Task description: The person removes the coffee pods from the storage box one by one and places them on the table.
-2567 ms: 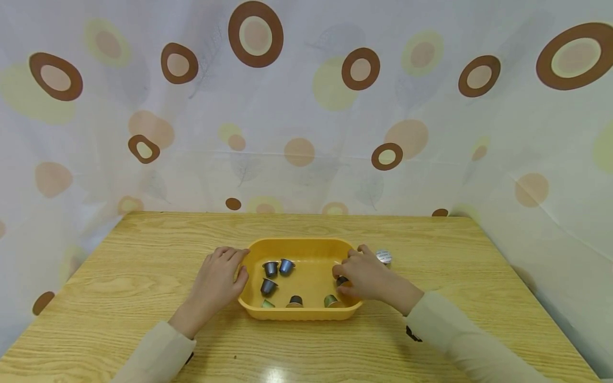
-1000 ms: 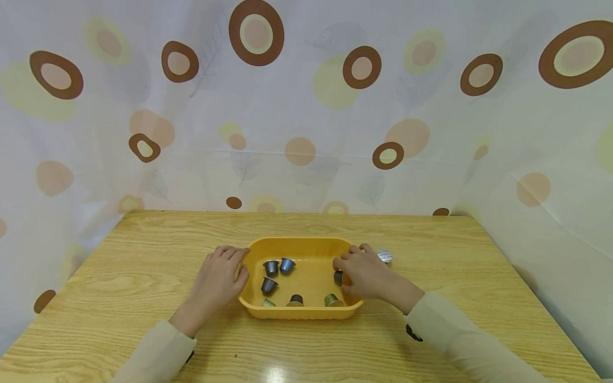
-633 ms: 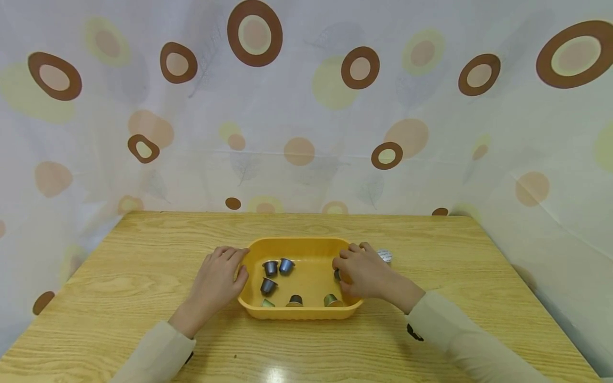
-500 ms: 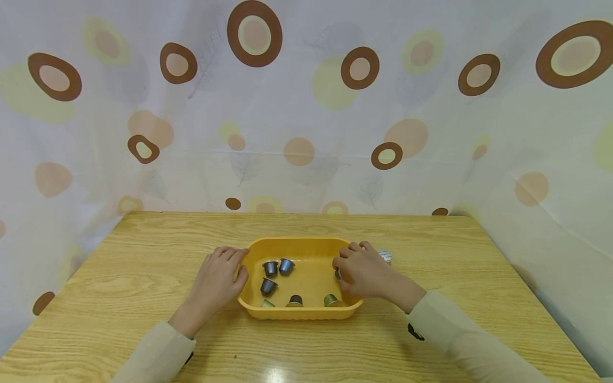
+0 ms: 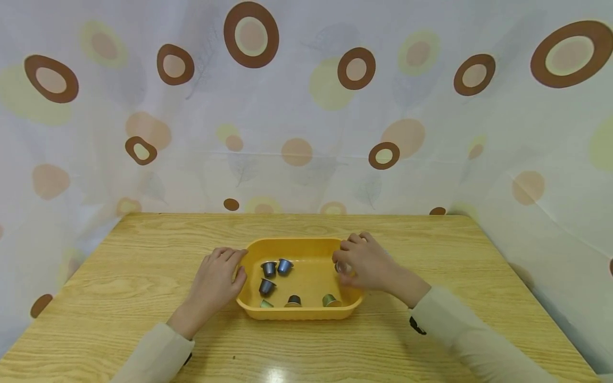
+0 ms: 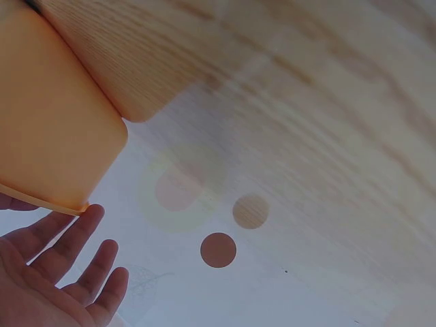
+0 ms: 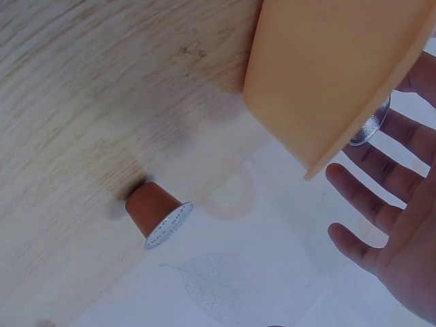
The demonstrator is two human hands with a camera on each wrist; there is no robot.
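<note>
A yellow plastic tray (image 5: 299, 314) stands on the table. My left hand (image 5: 220, 279) holds its left rim, thumb on the inner side; in the left wrist view some fingers lie spread against the rim. Over the tray's right end, my right hand (image 5: 366, 263) pinches a coffee capsule (image 5: 341, 267), mostly covered by the fingers. Its silvery rim shows past the tray edge in the right wrist view. Inside the tray lie several other capsules: a blue one (image 5: 284, 267), dark grey ones (image 5: 267, 287) to the left, a black one (image 5: 293, 301) and a green one (image 5: 330, 301) along the near wall.
An orange-brown capsule (image 7: 155, 211) with a printed foil lid lies on the table outside the tray's right end. In the head view my right hand hides nearly all of it. A patterned cloth (image 5: 297, 181) hangs behind the wooden table (image 5: 143, 266) and along its sides.
My right hand has risen a little, lifting the capsule it reached for at the tray's right end. The capsule outside is now almost hidden behind that hand. My left hand keeps its place.
</note>
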